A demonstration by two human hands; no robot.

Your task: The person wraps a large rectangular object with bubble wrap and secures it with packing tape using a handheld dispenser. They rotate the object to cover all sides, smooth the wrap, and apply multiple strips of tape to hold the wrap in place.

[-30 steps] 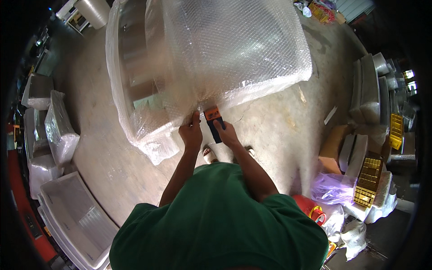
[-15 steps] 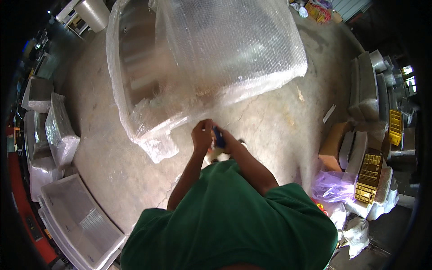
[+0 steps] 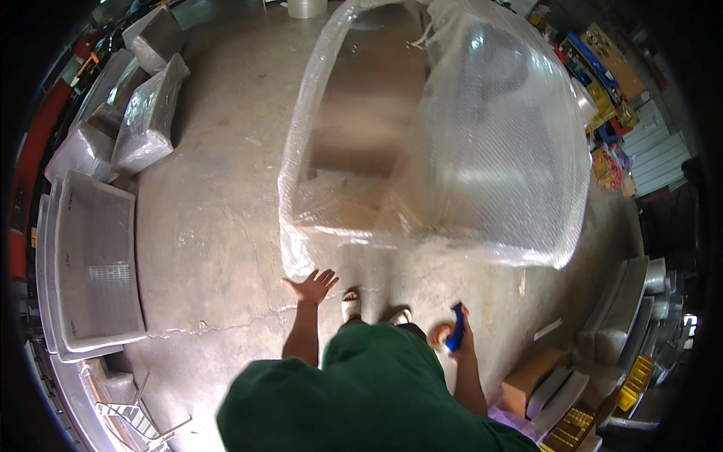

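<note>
My left hand [image 3: 311,288] is open, its fingers spread, just below the near left corner of a large wrapped piece [image 3: 369,143]. Clear bubble wrap [image 3: 504,158] covers that piece, and brown surfaces show through on its left side. The wrap bunches into a loose flap [image 3: 297,256] beside my left fingertips; I cannot tell whether they touch it. Down at my right side, my right hand [image 3: 465,340] is closed around a blue tape dispenser [image 3: 456,328] with a round, reddish-tan roll [image 3: 440,334] on it.
Plastic-wrapped blocks [image 3: 151,117] and a large white tub [image 3: 98,264] stand along the left. A metal wire frame [image 3: 135,422] lies at the lower left. To the right are a cardboard box [image 3: 531,377], yellow crates [image 3: 636,383] and wrapped panels [image 3: 614,309]. A crack [image 3: 248,318] crosses the concrete floor.
My hands have separated from in front of me: the left moved left and opened toward the wrap's corner, the right moved right with the tape dispenser. My view has turned and shifted left.
</note>
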